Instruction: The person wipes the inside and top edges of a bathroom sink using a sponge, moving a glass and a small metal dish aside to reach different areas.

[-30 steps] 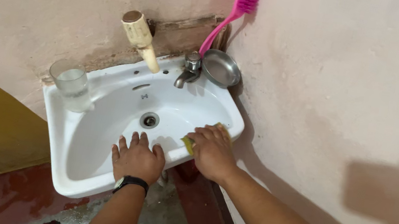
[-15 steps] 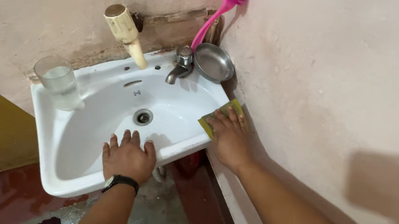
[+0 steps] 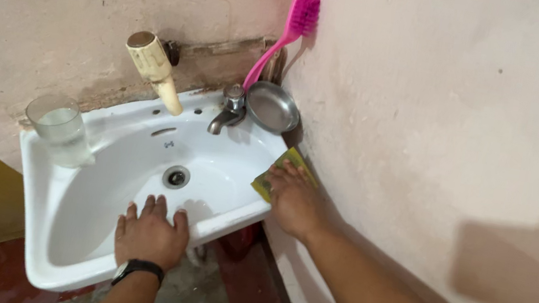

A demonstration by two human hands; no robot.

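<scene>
**One sponge, two hands at a white wall basin**

Going left to right: one clear drinking glass (image 3: 61, 126), ribbed and cloudy with water, stands on the basin's rim at about 10 o'clock. One white ceramic washbasin (image 3: 33, 208), glossy and rounded, is fixed into the wall corner, with a single round metal drain (image 3: 176, 177) at its centre. The left hand (image 3: 150, 233) lies flat and open, palm down, over the front rim at 6 o'clock, its fingers spread into the bowl; one black wristwatch (image 3: 137, 269) bands the wrist. At 12 o'clock, one beige plastic tap (image 3: 153, 68), cylindrical and ridged, juts from the wall. Just right of it sits one dull metal tap (image 3: 227, 110). At 1 o'clock, one shallow round steel bowl (image 3: 272, 107) rests on the rim's corner, and one pink plastic brush (image 3: 285, 32) with a bristly head leans up the wall behind it. The right hand (image 3: 294, 199) presses one yellow-green rectangular sponge (image 3: 277, 171) against the basin's right rim at 3 o'clock, fingers curled over it. The plastered walls are rough and stained.
</scene>
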